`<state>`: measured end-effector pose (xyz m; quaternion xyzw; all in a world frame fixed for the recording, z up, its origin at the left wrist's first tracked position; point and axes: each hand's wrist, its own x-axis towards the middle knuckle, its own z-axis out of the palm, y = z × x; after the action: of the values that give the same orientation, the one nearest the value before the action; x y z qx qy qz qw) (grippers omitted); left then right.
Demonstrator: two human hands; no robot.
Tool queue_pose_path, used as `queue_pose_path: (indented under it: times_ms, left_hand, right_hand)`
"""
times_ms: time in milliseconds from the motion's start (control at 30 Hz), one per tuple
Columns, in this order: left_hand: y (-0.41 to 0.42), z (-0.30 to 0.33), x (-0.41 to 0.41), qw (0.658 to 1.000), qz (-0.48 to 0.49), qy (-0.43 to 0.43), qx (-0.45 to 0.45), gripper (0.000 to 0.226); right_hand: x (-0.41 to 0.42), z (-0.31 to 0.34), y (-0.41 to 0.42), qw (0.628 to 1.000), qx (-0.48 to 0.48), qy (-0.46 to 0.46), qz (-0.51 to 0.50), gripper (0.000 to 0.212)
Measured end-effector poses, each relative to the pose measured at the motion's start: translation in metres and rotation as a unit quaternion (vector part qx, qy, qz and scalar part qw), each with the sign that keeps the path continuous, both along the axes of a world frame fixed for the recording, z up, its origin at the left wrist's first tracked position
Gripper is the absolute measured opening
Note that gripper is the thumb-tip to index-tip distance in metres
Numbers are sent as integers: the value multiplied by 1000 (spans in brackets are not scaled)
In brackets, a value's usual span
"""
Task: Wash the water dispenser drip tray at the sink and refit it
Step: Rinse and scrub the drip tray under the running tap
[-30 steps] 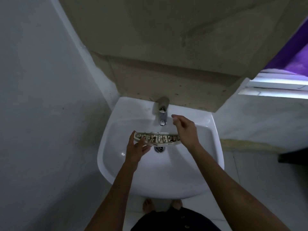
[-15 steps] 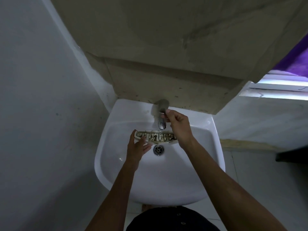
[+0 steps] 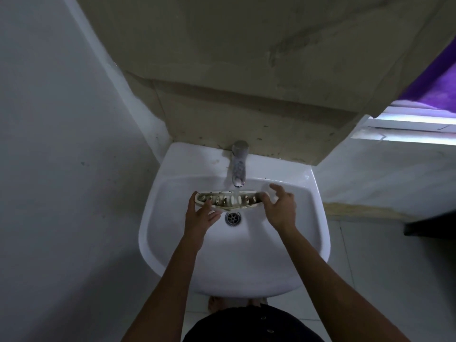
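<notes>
The curved white drip tray, its slots brown with grime, is held over the white sink just below the chrome tap. A thin stream of water falls from the spout onto the tray's middle. My left hand grips the tray's left end, thumb on the rim and fingers underneath. My right hand is at the tray's right end with fingers spread; its thumb touches the rim and its fingers stand free of the tray.
The drain lies directly under the tray. A grey wall closes in on the left and a beige tiled wall stands behind the tap. A window with a purple curtain is at the upper right.
My right hand left the tap and came down to the tray's right end. Water now runs from the spout onto the tray. The left hand kept its hold.
</notes>
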<state>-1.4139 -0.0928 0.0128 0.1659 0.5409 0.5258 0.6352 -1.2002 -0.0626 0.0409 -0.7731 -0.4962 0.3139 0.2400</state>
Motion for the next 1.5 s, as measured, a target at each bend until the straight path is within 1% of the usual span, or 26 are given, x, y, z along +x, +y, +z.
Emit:
queue_pose_path:
  times_ms: [67, 133, 233, 333, 433, 500, 567, 700, 833, 1000, 1100, 1233, 1300, 1367, 1500]
  left_hand:
    - [1, -1, -1, 1000, -1, -2, -4, 55]
    - [2, -1, -2, 1000, -4, 7, -7, 55]
    - [4, -1, -2, 1000, -7, 23, -7, 55]
    - [5, 0, -1, 999, -8, 40, -2, 54]
    - [6, 2, 6, 997, -8, 81, -3, 64]
    - [8, 6, 12, 993, 7, 115, -15, 74]
    - [12, 5, 15, 986, 31, 160, -21, 78]
    - [19, 0, 16, 971, 33, 236, -27, 82]
    - [21, 3, 22, 960, 25, 277, -42, 80]
    - [19, -1, 20, 962, 27, 265, -51, 64]
    - [17, -6, 23, 965, 27, 259, -41, 60]
    - [19, -12, 19, 972, 30, 234, -22, 46]
    - [21, -13, 18, 968, 31, 246, -23, 44]
    - [23, -11, 20, 965, 37, 256, -40, 49]
    - [26, -11, 24, 957, 38, 279, -71, 74]
  right_hand:
    - [-1, -11, -7, 992, -53, 117, 6, 55]
    - [-3, -15, -11, 975, -68, 211, 0, 49]
    - [-11, -17, -9, 962, -53, 269, -8, 47]
    - [-19, -16, -4, 954, -44, 295, -22, 59]
    - [-28, -21, 1, 954, -33, 294, -39, 72]
    - [-35, -24, 3, 963, -22, 267, -38, 80]
    - [-42, -28, 3, 970, -10, 240, -44, 85]
    - [-50, -31, 1, 975, 20, 206, -77, 85]
    - [-53, -34, 2, 979, 38, 178, -91, 88]
    - [-47, -44, 3, 972, 35, 212, -91, 76]
    - [-45, -45, 3, 972, 43, 219, -76, 70]
    - [-38, -48, 4, 974, 55, 212, -54, 38]
    - [-36, -49, 4, 974, 57, 215, -51, 35]
    - [-36, -48, 3, 972, 62, 222, -47, 36]
    - [-37, -46, 2, 969, 64, 235, -38, 36]
